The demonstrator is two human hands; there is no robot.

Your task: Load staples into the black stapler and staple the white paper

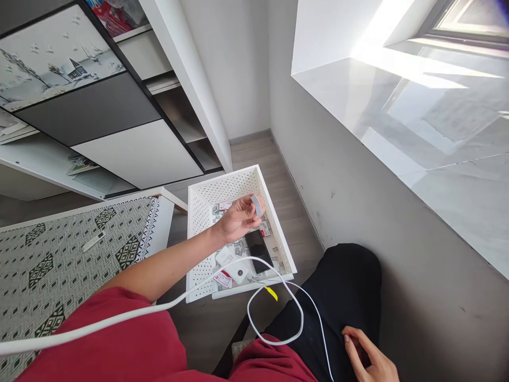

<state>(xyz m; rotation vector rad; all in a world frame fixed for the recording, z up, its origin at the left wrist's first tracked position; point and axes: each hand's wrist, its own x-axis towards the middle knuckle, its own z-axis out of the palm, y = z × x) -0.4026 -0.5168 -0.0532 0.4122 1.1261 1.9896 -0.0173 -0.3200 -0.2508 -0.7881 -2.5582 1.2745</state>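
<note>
My left hand [239,218] pinches a small grey rectangular block [256,206] between thumb and fingers, above a white perforated basket [280,236]. Inside the basket, below the hand, lie a black flat rectangular thing [258,250], a white box with a round dark mark [239,271] and red-and-white packets [223,279]. Several small grey pieces are scattered on the basket's floor, partly hidden by the hand. My right hand [370,356] rests by my thigh, its fingers loosely bent and apart, with nothing visible in them.
A white cable [159,307] loops across in front of me, with a yellow tag [272,293] near it. To the left stands a bed or table with a patterned cover [87,270] bearing a white remote [94,242]. A cabinet [139,154] rises behind; the grey wall [342,175] and sill close off the right.
</note>
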